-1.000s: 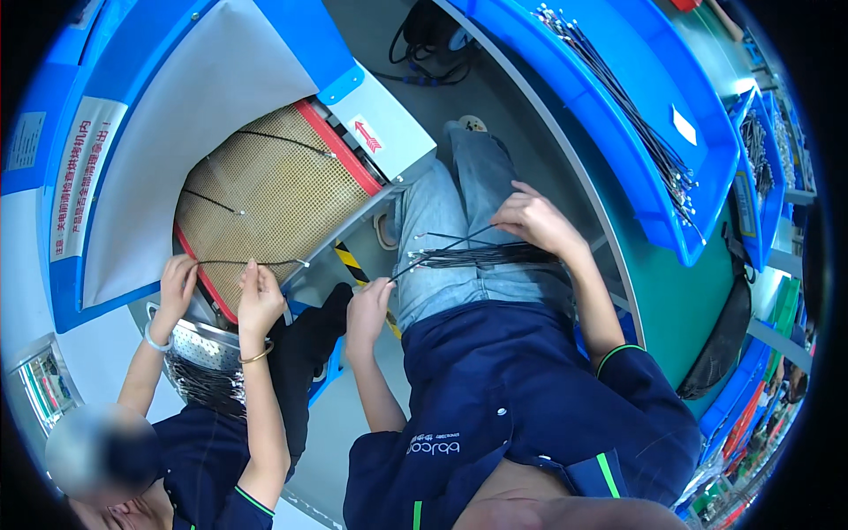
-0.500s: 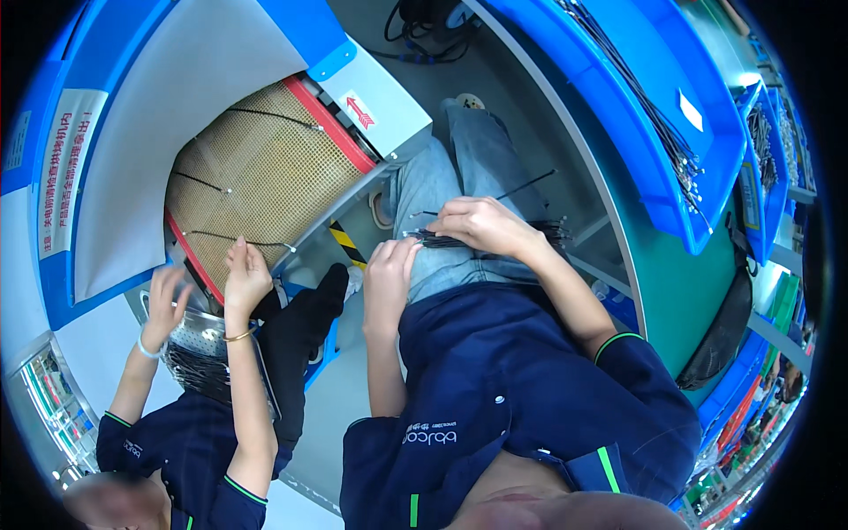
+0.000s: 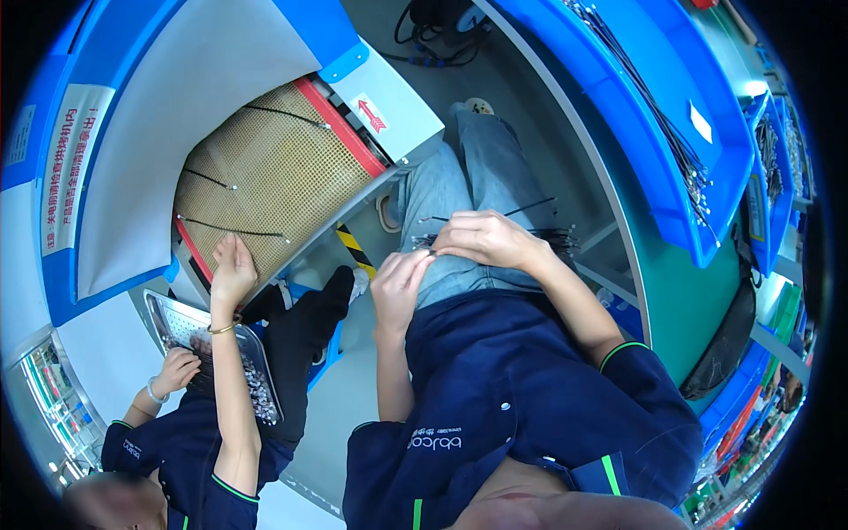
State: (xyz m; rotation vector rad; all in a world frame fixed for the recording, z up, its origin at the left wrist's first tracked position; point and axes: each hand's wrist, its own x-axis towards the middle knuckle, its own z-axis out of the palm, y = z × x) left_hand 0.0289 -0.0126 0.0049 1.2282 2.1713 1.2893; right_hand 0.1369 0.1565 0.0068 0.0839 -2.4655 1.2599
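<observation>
Over my lap, my right hand (image 3: 484, 238) is closed with curled fingers around a thin black cable (image 3: 533, 206), whose tail points out to the right. Beneath it, a bundle of similar black cables (image 3: 558, 237) with small metal ends lies across my thighs. My left hand (image 3: 399, 284) is closed in a pinch, its fingertips meeting those of my right hand. A tiny dark piece, seemingly a cable end, shows between the left fingertips; most of it is hidden.
At left, a mesh conveyor belt (image 3: 265, 163) with red edges carries several black cables. A co-worker's hand (image 3: 234, 269) touches the belt; the other is by a metal tray (image 3: 159, 309) of cables. Blue bins (image 3: 649, 132) with cables stand on the green bench (image 3: 685, 300) at right.
My left fingers have come up against my right fingertips. The co-worker's hand with the pale bracelet has dropped from beside the belt to the tray. The view has shifted slightly.
</observation>
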